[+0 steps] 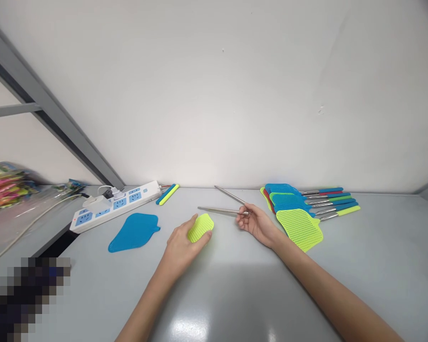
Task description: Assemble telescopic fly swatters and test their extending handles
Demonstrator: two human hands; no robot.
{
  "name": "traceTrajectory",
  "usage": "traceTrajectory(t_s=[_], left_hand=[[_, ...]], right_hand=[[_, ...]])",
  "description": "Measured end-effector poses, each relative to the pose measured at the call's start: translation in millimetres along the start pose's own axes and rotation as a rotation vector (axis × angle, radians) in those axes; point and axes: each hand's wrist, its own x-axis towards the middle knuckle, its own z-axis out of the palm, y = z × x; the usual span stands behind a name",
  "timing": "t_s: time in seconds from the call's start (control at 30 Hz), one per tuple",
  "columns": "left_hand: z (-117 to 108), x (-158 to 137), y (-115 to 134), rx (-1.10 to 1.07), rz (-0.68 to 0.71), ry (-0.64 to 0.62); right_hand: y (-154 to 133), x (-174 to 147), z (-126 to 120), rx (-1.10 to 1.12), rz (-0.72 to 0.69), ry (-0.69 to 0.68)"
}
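My left hand (184,242) is closed around a yellow-green perforated fly swatter head (201,228), just above the table or on it; I cannot tell which. In my right hand (256,224) are two thin metal rods (230,195), gripped near their right ends and fanned apart, their tips toward the left. A blue fly swatter head (133,232) lies flat to the left of my left hand. Beyond it rest two slim grips, a yellow-green one (170,194) and a blue one (165,195), side by side. Beside my right wrist is a pile of fly swatters (299,229) with metal shafts and coloured handles.
A white power strip (119,206) with plugs in it lies at the left of the grey table (228,294). At far left is a clear bag (10,190) of colourful items, with a white cable (39,220) nearby. A wall (231,104) closes the back.
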Motion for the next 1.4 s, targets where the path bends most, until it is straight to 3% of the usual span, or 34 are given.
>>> traceTrajectory(t_s=[0.17,0.43,0.73,0.93,1.07,1.23,1.33,1.4], left_hand=[[0.1,0.7,0.2,-0.022,-0.044,0.087],[-5.5,1.3,0.5,-0.3,-0.216,0.185],[-3.8,6.8,-10.1,-0.322,-0.142,0.236],[-3.8,8.9,-13.9,-0.547,-0.132,0.302],[-0.5,8.2,-8.7,-0.895,-0.155,0.207],[-7.6,-3.1,9.3,-1.413,-0.152,-0.139],[-11.5,-10.4,15.8,-1.558,-0.142,-0.331],[-10.8,-12.9,16.4,-1.624,-0.151,-0.387]], right_hand=[[-1.4,-2.5,-0.1,0.111,-0.047,-0.02],[-1.1,-4.6,1.5,0.075,0.0,0.017],[-1.2,-6.0,-0.9,0.121,-0.02,-0.01],[-2.0,-7.3,-3.9,0.164,-0.077,-0.022],[-3.5,-8.1,-5.0,0.172,-0.07,0.014],[-5.6,-7.7,-6.6,0.24,-0.063,0.011],[-6.1,-7.9,-7.6,0.287,-0.058,-0.012],[-5.8,-8.4,-7.9,0.299,-0.053,-0.033]])
